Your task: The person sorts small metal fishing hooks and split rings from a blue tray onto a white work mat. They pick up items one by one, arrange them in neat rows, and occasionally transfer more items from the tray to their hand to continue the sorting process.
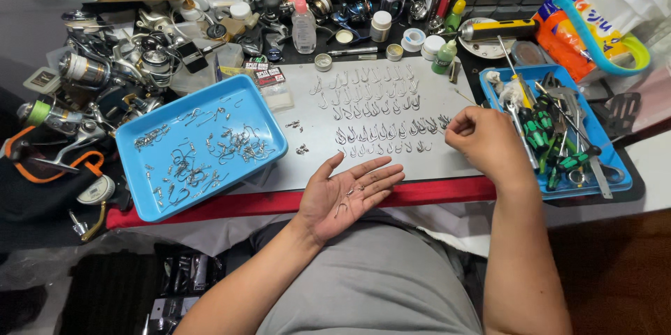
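Note:
My left hand [349, 195] lies palm up in front of the table edge, fingers spread, with a few small metal fish hooks [351, 194] resting on the palm. My right hand [482, 141] hovers over the right edge of a grey work mat [447, 160], fingers curled with thumb and forefinger pinched together; whether they pinch a hook is too small to tell. Rows of fish hooks [374, 108] lie laid out on the mat just left of that hand.
A blue tray [136, 143] of loose hooks and swivels sits at left. Another blue tray [601, 139] with green-handled tools is at right. Fishing reels [84, 69], bottles [303, 27] and small jars crowd the back. A red table edge [433, 192] runs in front.

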